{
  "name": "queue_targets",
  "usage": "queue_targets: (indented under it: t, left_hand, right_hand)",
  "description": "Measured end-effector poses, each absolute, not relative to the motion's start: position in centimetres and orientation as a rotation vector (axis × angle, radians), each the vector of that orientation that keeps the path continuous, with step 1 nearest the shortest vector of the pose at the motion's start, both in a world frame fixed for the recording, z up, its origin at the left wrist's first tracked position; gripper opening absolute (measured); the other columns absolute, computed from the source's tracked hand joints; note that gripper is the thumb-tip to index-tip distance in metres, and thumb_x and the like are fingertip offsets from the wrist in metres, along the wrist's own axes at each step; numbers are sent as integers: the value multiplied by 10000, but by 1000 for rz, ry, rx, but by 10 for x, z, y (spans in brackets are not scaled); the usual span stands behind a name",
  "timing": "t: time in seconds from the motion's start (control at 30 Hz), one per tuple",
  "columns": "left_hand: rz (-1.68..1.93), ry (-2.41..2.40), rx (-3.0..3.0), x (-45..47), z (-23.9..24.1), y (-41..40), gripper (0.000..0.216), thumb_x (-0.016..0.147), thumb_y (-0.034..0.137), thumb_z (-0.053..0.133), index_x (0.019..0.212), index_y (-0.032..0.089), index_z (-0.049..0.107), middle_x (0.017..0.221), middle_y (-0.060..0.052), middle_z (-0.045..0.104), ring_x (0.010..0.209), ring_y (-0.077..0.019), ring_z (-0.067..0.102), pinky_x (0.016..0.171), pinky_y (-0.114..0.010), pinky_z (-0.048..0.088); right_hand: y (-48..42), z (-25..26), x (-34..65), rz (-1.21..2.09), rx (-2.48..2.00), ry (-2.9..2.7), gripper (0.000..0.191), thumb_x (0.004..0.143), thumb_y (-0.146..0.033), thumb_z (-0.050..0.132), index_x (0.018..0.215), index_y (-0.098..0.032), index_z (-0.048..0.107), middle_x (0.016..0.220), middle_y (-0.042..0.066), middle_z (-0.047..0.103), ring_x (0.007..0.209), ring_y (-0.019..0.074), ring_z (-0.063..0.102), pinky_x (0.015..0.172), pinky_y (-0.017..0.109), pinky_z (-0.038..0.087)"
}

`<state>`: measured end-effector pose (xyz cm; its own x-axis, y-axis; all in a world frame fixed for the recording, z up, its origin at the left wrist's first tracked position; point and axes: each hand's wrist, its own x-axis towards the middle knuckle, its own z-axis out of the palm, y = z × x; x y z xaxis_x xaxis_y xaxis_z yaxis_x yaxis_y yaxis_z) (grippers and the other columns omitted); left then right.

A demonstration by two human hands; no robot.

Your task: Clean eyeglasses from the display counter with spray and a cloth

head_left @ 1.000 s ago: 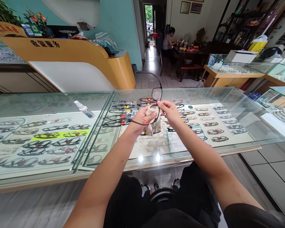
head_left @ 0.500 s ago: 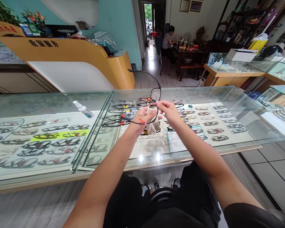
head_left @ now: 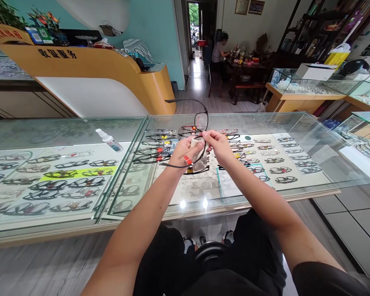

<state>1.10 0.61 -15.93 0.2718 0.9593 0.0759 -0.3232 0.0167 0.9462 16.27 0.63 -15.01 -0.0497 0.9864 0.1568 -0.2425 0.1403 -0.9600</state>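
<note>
Glasses (head_left: 207,120) tilted differently, far temple (head_left: 186,99) dipped, near temple (head_left: 175,166) lower, cloth (head_left: 200,166) shifted

The head camera looks forward and down across the glass counter (head_left: 172,201).

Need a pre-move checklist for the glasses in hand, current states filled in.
1. Right hand grip: ok, fingers pinch the glasses near the bridge.
2. Cloth in left hand: ok, bunched at the near lens.
3. Red-tagged temple clear of the left hand: not ok, it crosses over the hand near the wrist; contact cannot be told.
4. Far lens free of markings: not ok, reddish marks show in it.
5. Near lens clean: cannot tell, cloth and fingers cover much of it.
6. Spray bottle clear of both hands: ok, apart from them, off to the left.
</note>
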Motion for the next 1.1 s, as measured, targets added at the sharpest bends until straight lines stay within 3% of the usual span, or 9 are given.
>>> queue_targets:
  t: [0.13, 0.33, 0.5, 0.6, 0.73, 0.9, 1.1]
  left_hand:
    - [1169, 821, 1093, 15, -156, 6, 685, 641, 623, 1030, 1022, 159, 699, 786, -46, 778, 659, -195, 774, 590, -263, 582]
    - [1106, 755, 1104, 11, -149, 2, 681, 715, 710, 955, 1044, 161, 722, 887, -89, 822, 766, -228, 799, 597, -265, 579]
    - [1164, 866, 940, -5, -152, 15, 496, 862, 522, 892, 1151, 147, 744, 949, -86, 828, 826, -227, 793, 677, -296, 617]
    - [1185, 878, 786, -13, -151, 25, 291, 881, 289, 816, 1108, 113, 763, 995, -92, 832, 863, -202, 781, 763, -294, 629]
    - [1184, 912, 728, -19, -145, 30, 90, 834, 134, 716, 894, 93, 769, 803, -73, 786, 711, -182, 730, 673, -276, 603]
    - [1092, 917, 840, -25, -141, 27, 135, 865, 195, 830, 934, 89, 784, 806, -86, 790, 682, -183, 738, 637, -267, 603]
    - [848, 781, 967, -30, -143, 23, 351, 860, 393, 925, 1002, 98, 800, 871, -144, 812, 745, -245, 775, 674, -337, 641]
  right_hand:
    - [2, -148, 160, 1241, -879, -1177, 630, 646, -827, 886, 774, -238, 700, 801, 4, 674, 664, 127, 473, 547, 263, 498]
    - [4, -140, 173, 1085, -885, -1141, 552, 728, -764, 866, 775, -233, 726, 762, -3, 574, 706, 144, 407, 591, 285, 413]
    - [9, -130, 196, 906, -929, -1166, 510, 802, -732, 834, 773, -233, 730, 696, -26, 439, 722, 153, 392, 683, 306, 371]
    - [9, -125, 208, 887, -931, -1219, 460, 823, -678, 847, 784, -230, 750, 728, -10, 519, 764, 163, 460, 719, 312, 395]
    - [8, -123, 217, 790, -897, -1282, 406, 842, -635, 863, 939, -243, 832, 830, 17, 656, 795, 183, 517, 766, 347, 437]
    - [-1, -116, 220, 316, -937, -1607, 415, 1012, -637, 700, 984, -250, 849, 753, 14, 607, 765, 201, 518, 783, 388, 426]
    - [-27, -83, 224, -540, -884, -2109, 263, 1134, -350, 589, 1074, -257, 827, 762, 24, 671, 816, 208, 498, 820, 419, 319]
